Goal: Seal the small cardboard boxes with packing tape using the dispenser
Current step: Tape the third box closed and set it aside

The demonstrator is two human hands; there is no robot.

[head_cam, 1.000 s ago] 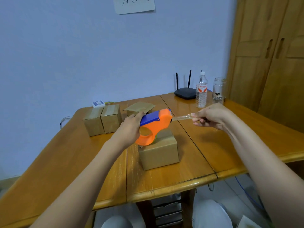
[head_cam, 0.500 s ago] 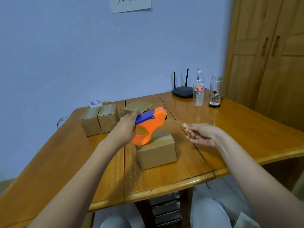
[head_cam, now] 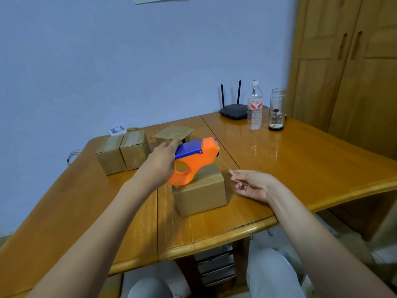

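Observation:
My left hand grips the orange and blue tape dispenser, held just above the near cardboard box in the middle of the table. Its lower end is at the box's top left edge. My right hand hovers to the right of that box, fingers loosely curled, holding nothing. Two taped boxes stand side by side at the back left. Behind the dispenser sits a box with an open flap, partly hidden.
A wooden table carries a black router, a water bottle and a glass jar at the back right. A small white box lies by the wall. A wooden wardrobe stands on the right.
My right hand let go of the pulled tape end and dropped down beside the near box. The dispenser in my left hand sank slightly toward the box top.

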